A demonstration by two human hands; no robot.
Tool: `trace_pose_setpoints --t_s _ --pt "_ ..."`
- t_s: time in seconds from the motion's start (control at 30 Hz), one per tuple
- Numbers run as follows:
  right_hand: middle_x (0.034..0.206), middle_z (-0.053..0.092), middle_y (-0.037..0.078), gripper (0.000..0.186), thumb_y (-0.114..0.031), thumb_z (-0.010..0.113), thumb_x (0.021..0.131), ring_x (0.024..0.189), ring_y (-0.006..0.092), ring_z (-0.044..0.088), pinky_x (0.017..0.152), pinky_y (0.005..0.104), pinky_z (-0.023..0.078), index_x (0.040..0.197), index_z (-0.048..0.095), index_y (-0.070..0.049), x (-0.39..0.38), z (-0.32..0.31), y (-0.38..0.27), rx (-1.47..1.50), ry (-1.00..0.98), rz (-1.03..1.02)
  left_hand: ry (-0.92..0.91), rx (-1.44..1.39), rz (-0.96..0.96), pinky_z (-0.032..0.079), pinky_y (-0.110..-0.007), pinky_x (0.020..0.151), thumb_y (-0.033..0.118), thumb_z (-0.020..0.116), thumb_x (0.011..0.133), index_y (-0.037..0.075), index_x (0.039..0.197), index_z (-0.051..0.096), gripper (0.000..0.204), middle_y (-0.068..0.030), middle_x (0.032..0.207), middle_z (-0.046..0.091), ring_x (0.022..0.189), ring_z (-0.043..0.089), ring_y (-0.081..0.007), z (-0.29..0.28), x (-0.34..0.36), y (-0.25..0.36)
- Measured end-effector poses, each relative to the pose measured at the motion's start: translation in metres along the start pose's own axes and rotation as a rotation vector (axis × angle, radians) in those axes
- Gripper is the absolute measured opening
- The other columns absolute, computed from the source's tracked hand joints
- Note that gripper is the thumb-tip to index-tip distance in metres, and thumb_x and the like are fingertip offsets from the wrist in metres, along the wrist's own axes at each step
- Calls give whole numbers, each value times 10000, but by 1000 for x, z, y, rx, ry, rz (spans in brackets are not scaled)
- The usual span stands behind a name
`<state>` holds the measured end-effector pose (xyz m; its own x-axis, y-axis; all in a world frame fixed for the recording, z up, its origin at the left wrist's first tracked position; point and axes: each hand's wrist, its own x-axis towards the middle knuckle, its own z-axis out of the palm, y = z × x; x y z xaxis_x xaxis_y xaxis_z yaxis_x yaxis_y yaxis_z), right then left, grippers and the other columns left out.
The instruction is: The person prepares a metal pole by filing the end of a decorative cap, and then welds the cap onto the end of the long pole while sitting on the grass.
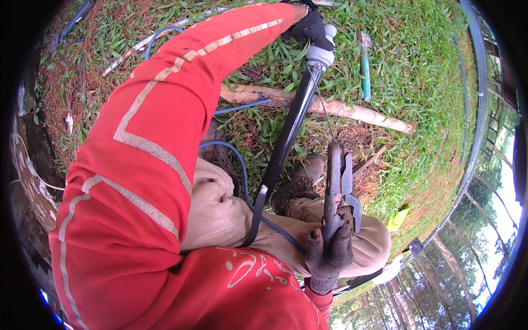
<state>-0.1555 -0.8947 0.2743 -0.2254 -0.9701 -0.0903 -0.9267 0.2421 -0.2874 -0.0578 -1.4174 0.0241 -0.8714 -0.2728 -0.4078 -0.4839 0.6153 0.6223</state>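
My left hand (309,26), in a dark glove at the end of a red sleeve, grips the white fitting (322,53) at the top of a black pipe (286,140). The pipe slants down across my knees to my lap. My right hand (330,250), in a grey knit glove, holds rusty pliers (339,179) with the jaws pointing up. A thin wire (324,110) runs from the pliers' jaws up to the fitting. A blue hose (236,159) curls under the pipe and over my lap.
A wooden pole (352,111) lies across the grass beyond my brown boots (300,181). A teal-handled tool (364,63) lies in the grass to its right. More pipes lie at the upper left, and a long black pipe (479,110) curves along the right.
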Motion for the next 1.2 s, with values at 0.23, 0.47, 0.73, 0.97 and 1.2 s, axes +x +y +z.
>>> trace_pose_setpoints --t_s 0.23,0.47,0.73,0.97,1.2 --pt "1251 758 288 704 -250 885 897 977 433 781 860 466 625 1410 609 144 6 0 -6 2 35 -24 17 -63 -64 566 -422 929 731 572 1002 129 1253 785 686 -158 1135 805 1010 750 -292 1 -6 5" --pt "1211 759 268 696 -250 875 903 919 434 756 808 479 611 1444 607 97 9 0 -7 -31 -4 -42 55 -136 -158 575 -417 913 724 603 985 115 1240 793 687 -160 1130 808 1002 754 -281 -1 -17 7" --pt "1256 748 289 681 -232 875 897 1052 450 763 910 461 604 1420 619 121 10 -7 -18 -101 -94 0 174 -257 -351 585 -411 895 717 638 967 100 1224 802 689 -163 1123 811 992 760 -269 -14 -55 11" --pt "1234 746 269 702 -210 884 873 1030 443 749 899 478 602 1458 618 72 6 -8 -14 -55 -96 -38 909 -392 -191 599 -359 891 434 722 1017 46 1244 792 455 -128 1050 813 1007 759 -156 -13 -176 15" --pt "1280 733 258 760 -222 894 863 1077 449 735 930 484 599 1507 589 44 10 -8 -11 -100 -117 -104 1723 -156 -922 562 -332 1016 227 782 1029 -38 1470 650 532 -156 1367 741 1147 713 -187 135 -402 21"
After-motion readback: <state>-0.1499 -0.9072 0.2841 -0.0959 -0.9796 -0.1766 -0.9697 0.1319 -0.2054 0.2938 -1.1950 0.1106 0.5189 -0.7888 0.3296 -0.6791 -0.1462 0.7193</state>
